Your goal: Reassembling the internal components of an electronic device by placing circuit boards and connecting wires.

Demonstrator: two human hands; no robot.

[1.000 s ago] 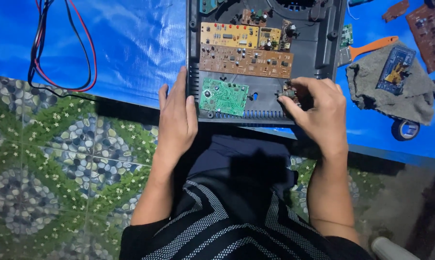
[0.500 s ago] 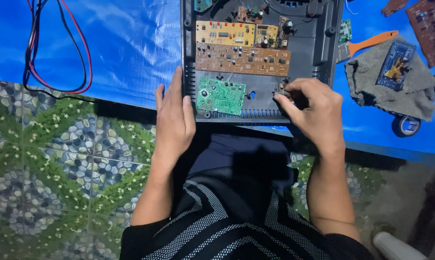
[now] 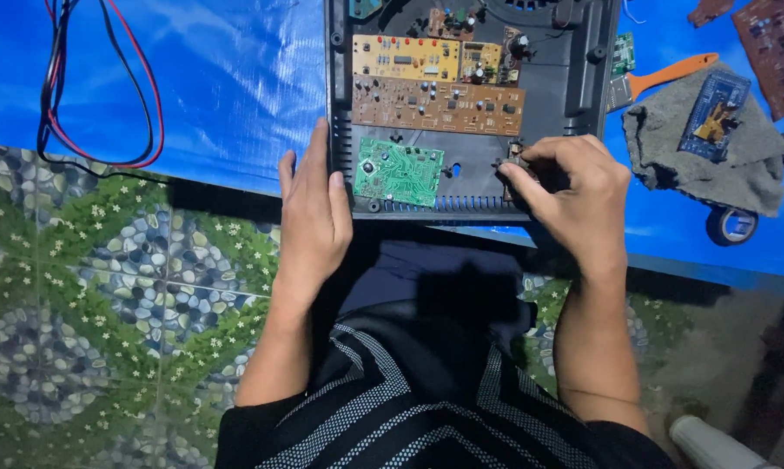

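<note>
An opened dark grey electronics case (image 3: 574, 78) lies on a blue sheet (image 3: 227, 78) in front of me. Inside it sit a yellow circuit board (image 3: 405, 57), a long brown board (image 3: 435, 106) and a green board (image 3: 398, 171) near the front edge. My left hand (image 3: 312, 217) rests flat against the case's left front corner, fingers together, thumb on the case edge. My right hand (image 3: 574, 195) is over the case's front right part, its fingertips pinched on a small dark component (image 3: 515, 156) inside the case.
Red and black wires (image 3: 96, 104) loop on the sheet at left. At right lie a grey cloth (image 3: 696, 148) with a blue board on it, an orange-handled tool (image 3: 665, 74), brown boards (image 3: 774, 52) and a tape roll (image 3: 732, 226). Patterned floor covering (image 3: 105, 304) spreads below.
My view has shifted slightly, so the case sits a little further left in the frame. My right fingers have tightened on the small component; the left hand stays at the case corner.
</note>
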